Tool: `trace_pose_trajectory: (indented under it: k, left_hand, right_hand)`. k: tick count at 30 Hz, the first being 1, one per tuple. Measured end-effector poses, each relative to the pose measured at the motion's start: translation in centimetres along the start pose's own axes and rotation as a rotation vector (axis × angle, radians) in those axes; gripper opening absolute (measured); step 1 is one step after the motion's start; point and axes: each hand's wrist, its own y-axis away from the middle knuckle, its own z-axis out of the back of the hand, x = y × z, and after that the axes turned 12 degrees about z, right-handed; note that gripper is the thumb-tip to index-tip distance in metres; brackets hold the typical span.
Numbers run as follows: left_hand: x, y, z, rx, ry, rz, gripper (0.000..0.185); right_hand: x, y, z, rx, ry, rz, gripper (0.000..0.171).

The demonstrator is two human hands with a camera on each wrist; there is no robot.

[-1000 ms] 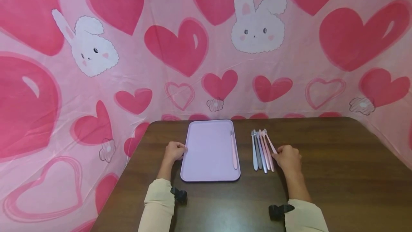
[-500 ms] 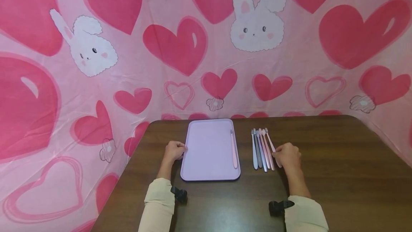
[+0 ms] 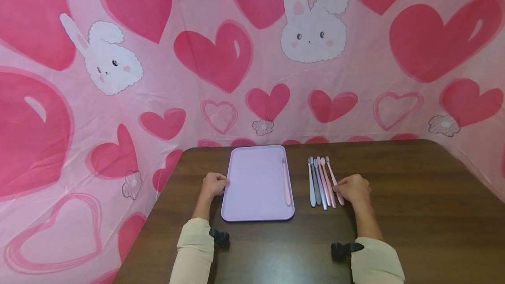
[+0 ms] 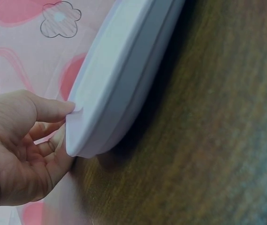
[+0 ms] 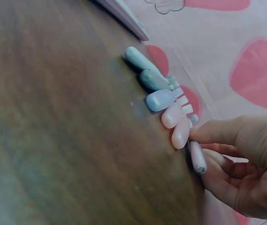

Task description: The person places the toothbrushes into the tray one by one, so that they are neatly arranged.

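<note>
At the left edge of a lilac tray [image 3: 254, 183], my left hand [image 3: 214, 184] pinches the rim; the left wrist view shows the thumb [image 4: 53, 110] on top and fingers below. One pink toothbrush [image 3: 287, 187] lies along the tray's right side. My right hand [image 3: 354, 189] pinches a pink toothbrush [image 3: 331, 172] between thumb and fingers, its handle end [image 5: 198, 157] showing in the right wrist view. Just left of it, several toothbrushes lie side by side on the table, from a light blue one [image 3: 311, 189] to pink ones [image 3: 328, 187].
The brown wooden table [image 3: 414, 214] carries the tray and the toothbrushes. Behind it hangs a pink cloth [image 3: 355, 73] with hearts and rabbits. A small black camera [image 3: 222, 239] is worn on the left wrist, another black camera [image 3: 343, 251] on the right.
The pink toothbrush in my right hand has turned and shifted slightly, its head now apart from the others and its handle end lying further right. My left hand and the tray stay in place.
</note>
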Motion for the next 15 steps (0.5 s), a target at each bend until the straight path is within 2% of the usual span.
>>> trace_pose_trajectory:
  k: [15]
  left_hand:
    - [-0.09, -0.07, 0.07, 0.010, 0.002, 0.009, 0.022]
  right_hand:
    - [0.27, -0.33, 0.40, 0.064, 0.012, -0.027, 0.026]
